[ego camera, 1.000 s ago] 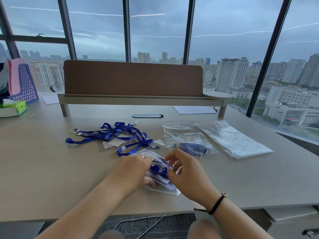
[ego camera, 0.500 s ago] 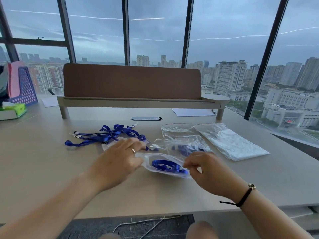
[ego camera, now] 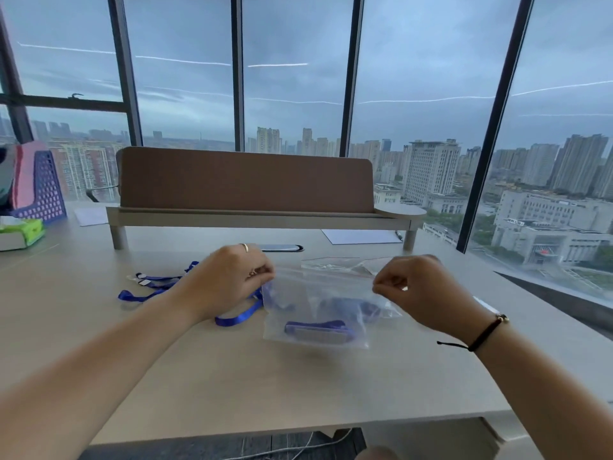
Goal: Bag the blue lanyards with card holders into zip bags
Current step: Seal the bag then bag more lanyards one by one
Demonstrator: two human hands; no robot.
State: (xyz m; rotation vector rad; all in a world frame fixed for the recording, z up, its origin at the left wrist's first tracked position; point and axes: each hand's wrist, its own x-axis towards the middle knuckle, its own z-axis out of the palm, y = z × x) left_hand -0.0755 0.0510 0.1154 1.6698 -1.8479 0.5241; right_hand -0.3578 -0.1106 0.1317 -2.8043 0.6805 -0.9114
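Note:
A clear zip bag [ego camera: 315, 313] hangs upright above the table with a folded blue lanyard and its card holder [ego camera: 316, 330] at the bottom. My left hand [ego camera: 229, 280] pinches the bag's top left corner. My right hand [ego camera: 414, 293] pinches the top right corner, and the zip edge is stretched between them. Loose blue lanyards [ego camera: 152, 287] lie on the table to the left, partly hidden behind my left hand. Through the held bag another bagged lanyard [ego camera: 361, 305] shows dimly behind.
Empty zip bags [ego camera: 335, 263] lie behind the held bag. A desk shelf with a brown panel [ego camera: 245, 180] crosses the back. A purple file rack [ego camera: 39, 190] and a green tissue pack [ego camera: 26, 229] sit far left; paper [ego camera: 361, 235] at back right.
The bag has been lifted from the table and turned upright. Both hands moved apart to its top corners, and the view has tilted up.

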